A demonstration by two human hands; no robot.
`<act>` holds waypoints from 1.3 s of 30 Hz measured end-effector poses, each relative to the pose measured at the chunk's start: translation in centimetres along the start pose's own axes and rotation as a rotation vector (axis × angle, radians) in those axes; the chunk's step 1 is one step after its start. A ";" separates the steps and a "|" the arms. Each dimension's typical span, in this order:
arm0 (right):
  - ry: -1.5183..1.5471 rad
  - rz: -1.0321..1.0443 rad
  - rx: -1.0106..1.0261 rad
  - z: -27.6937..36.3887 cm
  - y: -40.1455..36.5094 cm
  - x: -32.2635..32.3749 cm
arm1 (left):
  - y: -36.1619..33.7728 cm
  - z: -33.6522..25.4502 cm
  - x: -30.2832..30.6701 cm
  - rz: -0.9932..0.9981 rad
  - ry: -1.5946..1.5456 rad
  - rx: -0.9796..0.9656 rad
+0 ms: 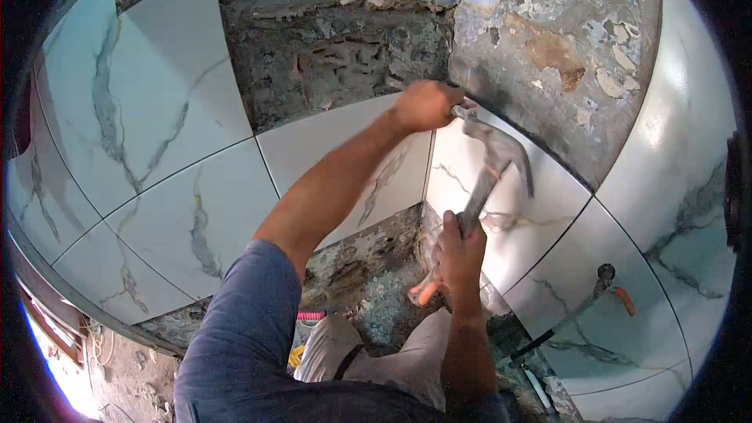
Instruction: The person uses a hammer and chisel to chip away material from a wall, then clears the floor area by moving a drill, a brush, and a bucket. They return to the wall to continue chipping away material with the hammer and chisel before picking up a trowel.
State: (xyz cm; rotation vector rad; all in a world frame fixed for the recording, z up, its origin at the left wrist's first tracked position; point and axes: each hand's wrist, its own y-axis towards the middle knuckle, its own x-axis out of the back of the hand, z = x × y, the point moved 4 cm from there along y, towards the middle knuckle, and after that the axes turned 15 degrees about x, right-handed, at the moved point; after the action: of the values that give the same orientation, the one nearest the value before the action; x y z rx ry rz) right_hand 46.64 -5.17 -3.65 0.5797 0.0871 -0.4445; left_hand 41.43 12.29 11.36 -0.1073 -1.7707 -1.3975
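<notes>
My right hand (460, 252) is wrapped round the handle of a claw hammer (479, 204) with an orange-tipped grip. The hammer's head, slightly blurred, is up by my left fist, its face close to the fist's right side. My left hand (427, 106) is closed on a chisel, mostly hidden in the fingers, at the inner corner where the tiled walls meet. That fist sits right over the top edge of a white marbled tile (501, 196) and a neighbouring tile (345, 164). Behind it is rough, bare wall (337, 55).
Larger marbled tiles cover the left wall (164, 70) and right wall (681, 125). A pipe valve with an orange lever (624, 301) juts from the lower right wall. Rough mortar and rubble (384, 298) lie below, near my knees. Peeling plaster (556, 55) shows upper right.
</notes>
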 end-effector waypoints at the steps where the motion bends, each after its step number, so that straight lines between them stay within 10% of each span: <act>1: 0.030 -0.015 0.059 0.3 0.0 0.1 | -0.1 0.3 -0.3 -0.045 0.004 -0.080; 21: 0.318 -0.266 0.337 5.8 -2.2 2.0 | -1.3 -1.2 1.2 -0.009 -0.014 -0.065; 39: 0.029 -0.114 0.057 0.0 -0.8 -1.8 | -1.8 0.2 0.7 -0.059 0.002 -0.220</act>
State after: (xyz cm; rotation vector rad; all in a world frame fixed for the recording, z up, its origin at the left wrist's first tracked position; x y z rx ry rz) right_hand 44.66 -5.05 -3.64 0.6395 0.1362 -0.5506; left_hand 39.90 11.55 10.46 -0.1718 -1.6254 -1.6317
